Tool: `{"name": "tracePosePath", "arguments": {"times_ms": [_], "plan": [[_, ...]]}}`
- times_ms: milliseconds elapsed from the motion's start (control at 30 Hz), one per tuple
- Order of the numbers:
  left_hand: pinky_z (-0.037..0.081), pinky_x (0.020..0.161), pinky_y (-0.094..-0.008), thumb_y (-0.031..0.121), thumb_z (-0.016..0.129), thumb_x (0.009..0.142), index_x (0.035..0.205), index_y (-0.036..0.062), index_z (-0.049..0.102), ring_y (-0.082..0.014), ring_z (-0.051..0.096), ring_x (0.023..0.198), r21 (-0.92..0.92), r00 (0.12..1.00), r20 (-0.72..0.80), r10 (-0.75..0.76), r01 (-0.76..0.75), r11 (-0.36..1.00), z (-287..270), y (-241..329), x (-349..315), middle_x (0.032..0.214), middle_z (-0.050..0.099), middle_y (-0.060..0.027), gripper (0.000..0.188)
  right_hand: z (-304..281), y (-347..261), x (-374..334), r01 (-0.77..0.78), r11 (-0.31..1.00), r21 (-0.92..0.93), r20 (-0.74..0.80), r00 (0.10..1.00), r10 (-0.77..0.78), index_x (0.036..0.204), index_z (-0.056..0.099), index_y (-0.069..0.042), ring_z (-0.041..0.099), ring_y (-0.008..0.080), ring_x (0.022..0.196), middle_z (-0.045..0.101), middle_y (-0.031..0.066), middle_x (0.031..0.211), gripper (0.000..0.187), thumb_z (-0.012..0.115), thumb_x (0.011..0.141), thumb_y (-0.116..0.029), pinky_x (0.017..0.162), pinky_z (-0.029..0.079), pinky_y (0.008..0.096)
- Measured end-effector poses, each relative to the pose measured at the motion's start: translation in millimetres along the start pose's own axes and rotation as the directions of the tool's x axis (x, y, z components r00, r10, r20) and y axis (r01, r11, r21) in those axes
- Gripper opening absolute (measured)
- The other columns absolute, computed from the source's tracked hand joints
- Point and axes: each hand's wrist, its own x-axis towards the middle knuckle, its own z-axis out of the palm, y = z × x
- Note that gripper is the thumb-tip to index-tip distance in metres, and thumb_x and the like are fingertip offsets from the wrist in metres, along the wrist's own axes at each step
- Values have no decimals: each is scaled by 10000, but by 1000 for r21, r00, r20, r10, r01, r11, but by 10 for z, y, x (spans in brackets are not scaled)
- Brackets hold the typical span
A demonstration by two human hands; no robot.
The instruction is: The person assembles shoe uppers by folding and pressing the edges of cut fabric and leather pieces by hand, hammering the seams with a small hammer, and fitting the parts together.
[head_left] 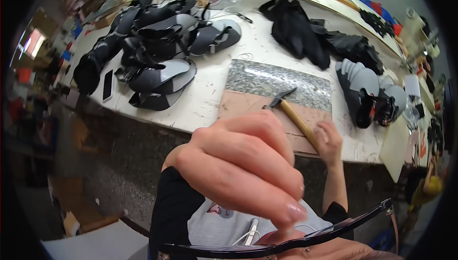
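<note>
Close to the camera, my left hand (238, 164) is raised over the lower part of the view, just above the black glasses frame (272, 250). Its fingers are curled and pressed together; whatever they might hold is hidden. Farther off, my right hand (330, 141) is at the bench's front edge with loosely bent fingers, right beside the wooden handle of a hammer (299, 122) and not wrapped around it. The hammer's dark head lies over a work slab (281, 74), which is speckled grey stone at the back and covered in pinkish brown at the front.
Grey and black shoe uppers (167, 71) are heaped at the left of the white bench (210, 85), beside a phone (109, 85). Black fabric pieces (296, 28) lie at the back. More grey uppers (358, 88) sit right of the slab. Another person in yellow (429, 191) is at far right.
</note>
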Motion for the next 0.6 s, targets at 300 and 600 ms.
{"name": "tracePosePath", "arguments": {"times_ms": [300, 600], "plan": [[359, 702, -285, 180, 775, 782, 948, 220, 702, -117, 568, 742, 96, 989, -5, 149, -148, 984, -257, 284, 20, 893, 650, 44, 186, 511, -235, 183, 21, 993, -118, 132, 991, -6, 1099, 602, 1, 555, 320, 950, 583, 158, 1026, 336, 664, 771, -26, 825, 455, 379], [505, 678, -275, 43, 720, 794, 1124, -1, 624, -151, 634, 781, 641, 933, -235, -272, 359, 678, -1112, -239, -561, 909, 672, -99, 346, 432, 194, 61, -5, 967, -255, -65, 998, -12, 1092, 608, 37, 550, 339, 995, 578, 178, 1068, 281, 624, 816, -16, 870, 441, 384]]}}
